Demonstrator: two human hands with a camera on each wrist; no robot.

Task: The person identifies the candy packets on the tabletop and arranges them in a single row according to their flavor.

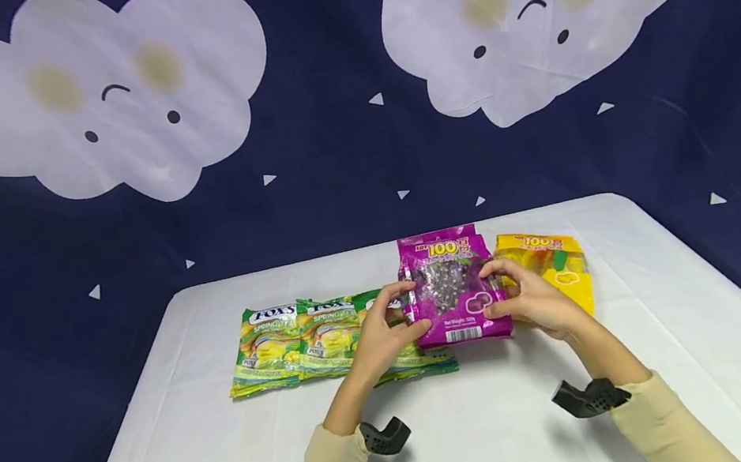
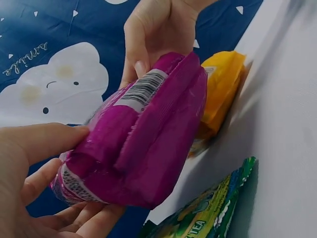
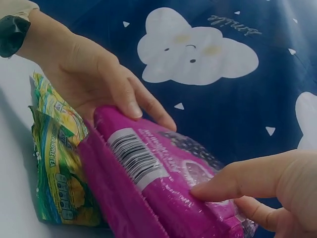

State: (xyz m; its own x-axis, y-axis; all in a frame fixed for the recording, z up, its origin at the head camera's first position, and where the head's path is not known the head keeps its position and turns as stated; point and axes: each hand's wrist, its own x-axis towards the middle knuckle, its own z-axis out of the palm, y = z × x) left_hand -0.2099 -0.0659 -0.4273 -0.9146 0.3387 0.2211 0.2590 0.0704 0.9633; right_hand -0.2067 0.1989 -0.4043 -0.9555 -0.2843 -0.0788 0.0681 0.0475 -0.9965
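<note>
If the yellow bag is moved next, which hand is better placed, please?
Probably the right hand: it grips the purple bag on the side nearest the yellow bag, while the left hand holds the opposite side, by the green bags. Neither is free.

the head view is bright, wrist views dim.

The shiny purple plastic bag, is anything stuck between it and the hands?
No, nothing visible is: the left hand's grip and the right hand's grip both touch the shiny purple plastic bag directly. The green-and-yellow plastic bags, mostly to its left, and the yellow plastic bag to its right don't come between.
</note>
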